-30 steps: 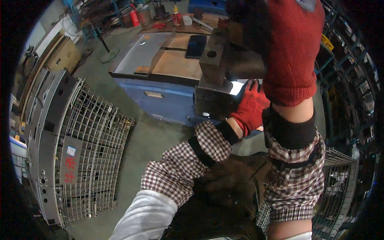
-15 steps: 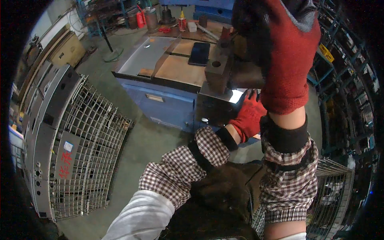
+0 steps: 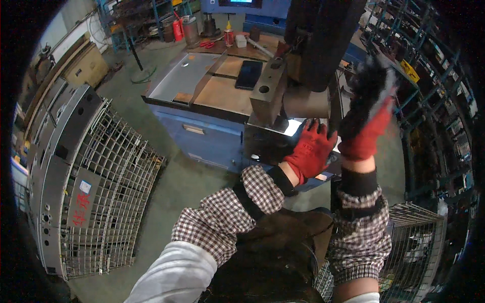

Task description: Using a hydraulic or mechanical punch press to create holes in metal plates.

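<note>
My left hand [image 3: 310,154], in a red glove with black fingertips, lies at the front of a machine's work surface. Its fingers stretch out flat just right of a bright, light-reflecting patch [image 3: 293,127]. To the right, my right hand [image 3: 368,123] is raised in a similar glove. Motion smears its fingers, so I cannot see whether they hold anything. Beyond the left hand stands a steel block [image 3: 264,96] with round holes in its top. A blurred brownish metal part [image 3: 305,105] sits beside the block, under a dark machine column [image 3: 323,45].
A blue cabinet [image 3: 202,134] carries a metal sheet [image 3: 177,76] and a black phone [image 3: 249,75]. Behind are red-handled scissors [image 3: 207,44], a yellow-tipped bottle [image 3: 229,36] and a white box [image 3: 241,41]. Wire cages stand left [image 3: 113,187] and right [image 3: 411,247]; racks [image 3: 429,91] line the right side.
My right hand has dropped from high in front of the machine and shifted slightly right, uncovering the dark column. My left hand stays near the same place, its fingers now more visible.
</note>
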{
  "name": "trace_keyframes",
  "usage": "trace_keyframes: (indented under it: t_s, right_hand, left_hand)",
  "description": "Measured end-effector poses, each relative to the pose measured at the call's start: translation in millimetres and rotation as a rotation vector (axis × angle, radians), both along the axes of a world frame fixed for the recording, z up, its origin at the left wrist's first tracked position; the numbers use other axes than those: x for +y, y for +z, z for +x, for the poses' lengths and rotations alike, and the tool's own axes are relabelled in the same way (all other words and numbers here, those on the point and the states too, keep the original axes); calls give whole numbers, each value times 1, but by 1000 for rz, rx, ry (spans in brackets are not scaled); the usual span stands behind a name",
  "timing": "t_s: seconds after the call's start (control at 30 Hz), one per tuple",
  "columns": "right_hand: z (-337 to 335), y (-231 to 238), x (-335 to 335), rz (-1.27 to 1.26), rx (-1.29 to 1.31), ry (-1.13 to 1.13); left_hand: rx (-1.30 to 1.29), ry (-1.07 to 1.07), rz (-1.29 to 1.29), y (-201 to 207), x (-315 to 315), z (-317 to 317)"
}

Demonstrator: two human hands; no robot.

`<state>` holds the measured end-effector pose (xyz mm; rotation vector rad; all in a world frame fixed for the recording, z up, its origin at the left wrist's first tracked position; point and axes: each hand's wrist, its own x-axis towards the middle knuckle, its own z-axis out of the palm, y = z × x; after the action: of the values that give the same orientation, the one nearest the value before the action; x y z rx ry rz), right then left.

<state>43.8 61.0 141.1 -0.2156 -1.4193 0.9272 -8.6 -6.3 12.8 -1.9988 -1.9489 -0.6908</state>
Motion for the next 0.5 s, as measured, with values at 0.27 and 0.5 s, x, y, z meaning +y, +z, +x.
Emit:
trace_keyframes:
  t_s: [0.27,0.5]
  right_hand:
    - [-39,-97,97,-353,-421,-119]
    - [-86,-96,65,-78,-842,-123]
  left_hand:
    - [-1107,-465,259,-64,39,18]
    - [-1389,-373,411,-124,52,-17]
